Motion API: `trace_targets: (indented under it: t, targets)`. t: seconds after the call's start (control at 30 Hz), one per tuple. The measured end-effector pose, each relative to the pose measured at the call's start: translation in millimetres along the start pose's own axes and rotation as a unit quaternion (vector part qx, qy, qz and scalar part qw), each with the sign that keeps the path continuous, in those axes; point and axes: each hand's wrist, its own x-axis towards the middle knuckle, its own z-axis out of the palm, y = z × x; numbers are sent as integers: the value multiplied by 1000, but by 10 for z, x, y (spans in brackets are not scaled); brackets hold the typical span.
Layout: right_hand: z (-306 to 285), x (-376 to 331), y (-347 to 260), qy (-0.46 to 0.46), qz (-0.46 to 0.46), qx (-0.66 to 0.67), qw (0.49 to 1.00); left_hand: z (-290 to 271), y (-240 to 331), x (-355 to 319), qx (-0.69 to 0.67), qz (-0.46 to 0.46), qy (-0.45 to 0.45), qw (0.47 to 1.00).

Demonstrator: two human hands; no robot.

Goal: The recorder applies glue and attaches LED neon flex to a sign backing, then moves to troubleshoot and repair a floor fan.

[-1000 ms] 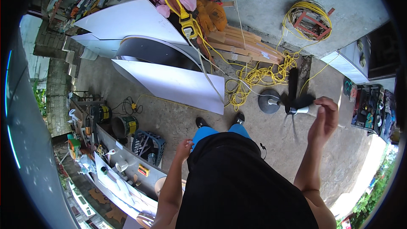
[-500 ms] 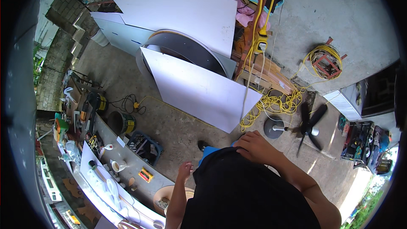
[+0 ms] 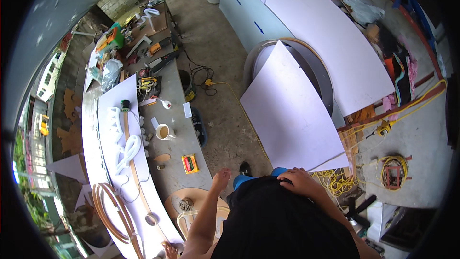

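Note:
My left hand [image 3: 222,180] hangs beside the near edge of the grey workbench [image 3: 184,139], fingers loosely extended and holding nothing. My right hand [image 3: 298,182] rests with fingers apart on the lower front of my black shirt [image 3: 273,216], by the blue cloth over my legs. On the bench near my left hand lie a yellow-and-red package [image 3: 189,163] and a round wooden piece [image 3: 177,200]. Farther along stands a white mug [image 3: 164,132] of brown liquid. A long white sheet [image 3: 108,120] bears white cut shapes [image 3: 128,153] and brown strip coils [image 3: 106,211].
Ahead to the right, a large white panel [image 3: 292,110] leans against a grey curved ring [image 3: 328,88], with another white panel [image 3: 330,33] behind. A yellow cord [image 3: 335,182] lies tangled at right, near a black fan [image 3: 359,208]. Another person's hand [image 3: 170,250] shows at lower left.
My view has swung left, bringing the bench more fully into sight and shifting the panels rightward. Both hands keep much the same pose. Another hand now appears at lower left.

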Motion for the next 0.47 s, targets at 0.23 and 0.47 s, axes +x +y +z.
trace_targets:
  t: [0.23, 0.47]
  targets:
    - [-237, 640, 216, -63, -16, -68, 996, -22, 42, -413, -38, -39, 73, 996]
    - [-251, 1375, 301, -145, -36, -93, 984, -161, 121, -300, 18, -58, 135, 989]
